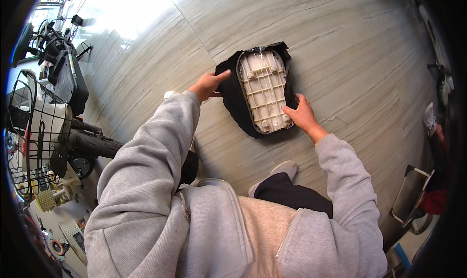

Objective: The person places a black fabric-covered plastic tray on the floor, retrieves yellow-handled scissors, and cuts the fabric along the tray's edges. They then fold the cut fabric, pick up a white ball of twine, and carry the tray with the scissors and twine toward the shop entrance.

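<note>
Item: seat base (265, 90), a pale ribbed plastic shell with moulded cross-bars, lying underside up on the floor (340, 44) ahead of the person, wrapped along its edges by a black cover (232, 95) that spreads out beyond it on the left and bunches at the top. Left hand (209, 85): rests on the left flap of the black cover, fingers stretched out flat toward the shell's edge, thumb tucked beneath; whether any cloth is pinched under the palm cannot be made out. Right hand (301, 113): set at the lower right corner of the shell, fingers curled over the rim and pressing the cover against it; the fingertips are partly hidden by the cloth. Hidden or cut off: the padded side of the seat faces down and is unseen; the person's legs are mostly covered by a grey hooded jacket (146, 190), with only one pale shoe (284, 168) and a dark trouser knee showing. Surface: large polished tiles, grey with wood-like streaks, with a strong glare patch at the upper left. Surroundings: a scooter (63, 78) with a wire basket (29, 132) stands at the left edge, bent by the lens; small parts near its wheel are too blurred to name. At the right rim, a metal frame (411, 200) and a second person's shoe, cropped.
</note>
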